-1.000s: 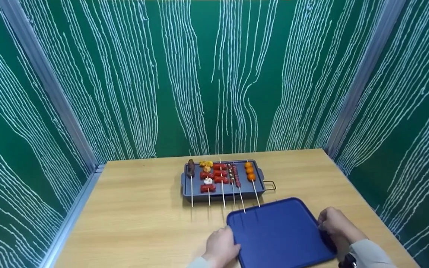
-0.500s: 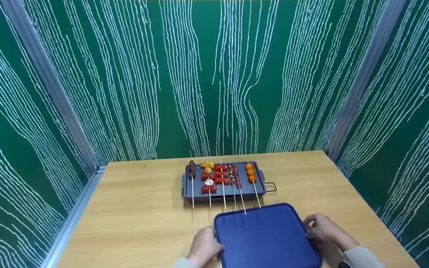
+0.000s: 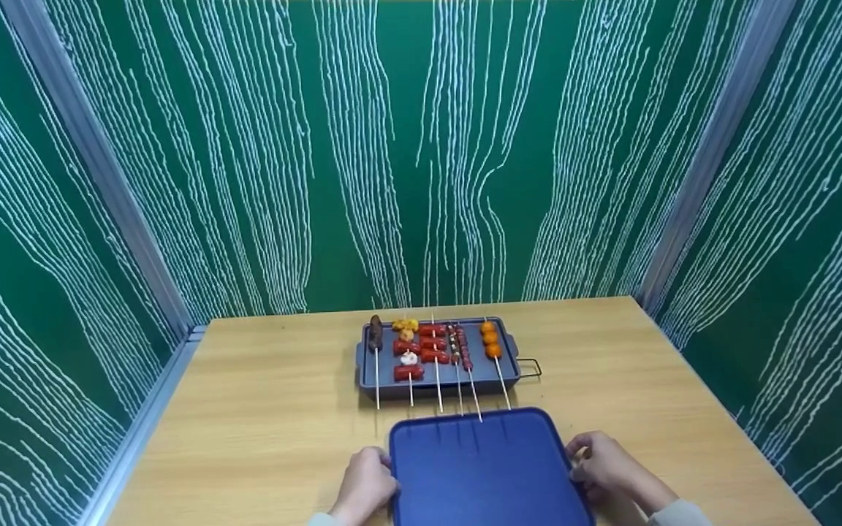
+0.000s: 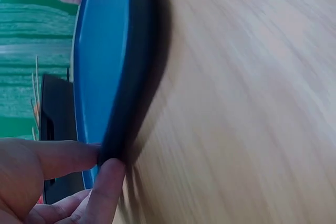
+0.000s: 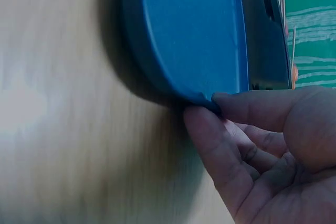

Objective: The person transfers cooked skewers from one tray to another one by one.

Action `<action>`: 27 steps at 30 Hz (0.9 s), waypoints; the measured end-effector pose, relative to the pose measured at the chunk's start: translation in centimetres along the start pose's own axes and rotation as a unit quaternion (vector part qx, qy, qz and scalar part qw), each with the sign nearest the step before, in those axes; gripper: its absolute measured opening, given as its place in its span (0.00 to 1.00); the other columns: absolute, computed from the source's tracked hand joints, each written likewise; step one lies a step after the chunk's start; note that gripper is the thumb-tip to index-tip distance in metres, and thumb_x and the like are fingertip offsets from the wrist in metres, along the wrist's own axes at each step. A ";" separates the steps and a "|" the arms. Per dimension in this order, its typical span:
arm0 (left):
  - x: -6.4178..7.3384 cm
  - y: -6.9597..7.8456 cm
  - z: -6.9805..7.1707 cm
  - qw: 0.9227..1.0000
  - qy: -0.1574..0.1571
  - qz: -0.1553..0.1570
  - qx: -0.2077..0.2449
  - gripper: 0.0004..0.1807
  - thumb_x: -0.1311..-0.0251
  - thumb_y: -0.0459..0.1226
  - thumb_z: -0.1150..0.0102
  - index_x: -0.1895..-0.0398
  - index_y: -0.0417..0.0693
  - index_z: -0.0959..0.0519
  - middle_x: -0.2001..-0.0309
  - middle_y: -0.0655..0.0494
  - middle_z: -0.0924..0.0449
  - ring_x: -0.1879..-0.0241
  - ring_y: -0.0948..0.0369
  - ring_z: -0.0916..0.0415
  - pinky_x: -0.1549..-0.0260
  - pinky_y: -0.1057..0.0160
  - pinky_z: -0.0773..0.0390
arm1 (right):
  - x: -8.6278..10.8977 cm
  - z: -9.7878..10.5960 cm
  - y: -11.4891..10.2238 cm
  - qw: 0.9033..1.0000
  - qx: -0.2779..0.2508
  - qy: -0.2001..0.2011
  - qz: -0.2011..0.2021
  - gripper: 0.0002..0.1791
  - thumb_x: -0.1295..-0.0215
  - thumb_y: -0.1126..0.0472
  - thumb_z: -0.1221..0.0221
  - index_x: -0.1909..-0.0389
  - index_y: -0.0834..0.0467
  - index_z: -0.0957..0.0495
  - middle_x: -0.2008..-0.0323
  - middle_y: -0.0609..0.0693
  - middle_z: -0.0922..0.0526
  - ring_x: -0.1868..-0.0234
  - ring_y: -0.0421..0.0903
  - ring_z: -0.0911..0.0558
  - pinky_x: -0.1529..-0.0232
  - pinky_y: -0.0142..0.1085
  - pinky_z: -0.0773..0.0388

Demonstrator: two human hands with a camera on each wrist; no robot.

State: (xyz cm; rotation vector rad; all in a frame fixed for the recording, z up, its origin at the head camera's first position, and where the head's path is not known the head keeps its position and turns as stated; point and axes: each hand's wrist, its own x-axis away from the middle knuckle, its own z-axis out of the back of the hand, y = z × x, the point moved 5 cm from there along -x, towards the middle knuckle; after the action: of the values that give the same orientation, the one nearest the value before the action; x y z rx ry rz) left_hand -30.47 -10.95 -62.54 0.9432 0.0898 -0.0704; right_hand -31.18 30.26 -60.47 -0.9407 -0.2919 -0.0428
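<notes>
A blue rectangular tray point(image 3: 487, 475) with a low rim lies at the front of the table, its near edge cut off by the head view. My left hand point(image 3: 365, 482) pinches its left rim; in the left wrist view thumb and finger close on the dark outer wall. On the opposite side my right hand point(image 3: 615, 467) pinches the right rim, and the right wrist view shows thumb and fingertip point(image 5: 202, 124) meeting on the edge. Nothing lies on the tray. Just beyond it stands a dark grill point(image 3: 384, 380) bearing several food skewers, whose sticks point toward the tray.
On the grill lie a dark brown skewer point(image 3: 376, 334), red sausage pieces point(image 3: 433, 343) and orange balls point(image 3: 491, 340). A wire handle point(image 3: 531, 367) juts from its right side. Green panels with white lines point(image 3: 421, 146) enclose the wooden table point(image 3: 260, 409) at the back and sides.
Both hands have slid the blue tray leftward and slightly toward me, and it has turned straighter to the table. It now sits centred before the grill. The grill and skewers have stayed put.
</notes>
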 end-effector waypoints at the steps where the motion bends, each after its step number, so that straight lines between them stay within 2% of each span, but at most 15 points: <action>1: -0.1 -0.4 0.2 1.000 -0.002 0.007 0.000 0.11 0.63 0.24 0.41 0.79 0.49 0.23 0.81 0.65 0.28 0.79 0.64 0.31 0.81 0.67 0.29 | 0.1 -0.3 -0.2 1.000 -0.006 -0.005 0.008 0.13 0.42 0.79 0.35 0.56 0.68 0.19 0.70 0.55 0.23 0.75 0.49 0.15 0.78 0.40 0.10; 5: 0.3 -0.4 1.8 0.998 -0.029 0.040 0.045 0.14 0.67 0.22 0.40 0.74 0.44 0.20 0.79 0.63 0.26 0.77 0.65 0.27 0.81 0.69 0.22 | 0.4 -1.5 -0.8 0.999 -0.018 -0.020 0.030 0.12 0.42 0.79 0.34 0.57 0.69 0.20 0.72 0.53 0.23 0.76 0.48 0.16 0.78 0.41 0.10; 9: 1.3 0.3 3.5 0.993 -0.043 0.065 0.088 0.19 0.68 0.18 0.39 0.65 0.32 0.19 0.73 0.56 0.23 0.73 0.62 0.24 0.80 0.67 0.16 | 0.6 -2.7 -1.4 0.999 -0.028 -0.023 0.031 0.12 0.42 0.79 0.33 0.58 0.68 0.19 0.73 0.53 0.23 0.76 0.47 0.17 0.77 0.42 0.09; 12: 1.5 0.0 4.4 0.991 -0.045 0.088 0.087 0.22 0.66 0.16 0.39 0.59 0.30 0.18 0.70 0.53 0.21 0.70 0.61 0.24 0.79 0.67 0.15 | 0.7 -3.6 -1.8 0.998 -0.036 -0.027 0.035 0.12 0.42 0.80 0.34 0.58 0.68 0.19 0.73 0.53 0.21 0.77 0.47 0.16 0.76 0.44 0.08; 17: 1.4 -0.8 5.4 0.992 -0.041 0.100 0.065 0.24 0.65 0.16 0.40 0.56 0.29 0.18 0.68 0.52 0.21 0.68 0.60 0.24 0.78 0.66 0.13 | 0.7 -4.7 -2.4 0.998 -0.041 -0.026 0.041 0.12 0.43 0.79 0.33 0.58 0.68 0.18 0.74 0.53 0.21 0.78 0.46 0.16 0.77 0.43 0.09; 27: 1.2 -1.5 5.8 0.992 -0.046 0.105 0.054 0.23 0.64 0.17 0.44 0.59 0.31 0.18 0.69 0.54 0.24 0.69 0.59 0.24 0.82 0.68 0.17 | 0.6 -5.5 -3.0 0.998 -0.034 -0.010 0.043 0.11 0.44 0.80 0.33 0.61 0.67 0.18 0.75 0.52 0.21 0.81 0.45 0.18 0.80 0.41 0.11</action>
State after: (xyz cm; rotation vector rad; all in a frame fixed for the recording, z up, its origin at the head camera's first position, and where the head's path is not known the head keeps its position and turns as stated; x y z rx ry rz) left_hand -29.12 -16.53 -60.51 1.0506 -0.0995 0.0758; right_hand -29.84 24.09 -61.00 -1.0199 -0.2684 0.0363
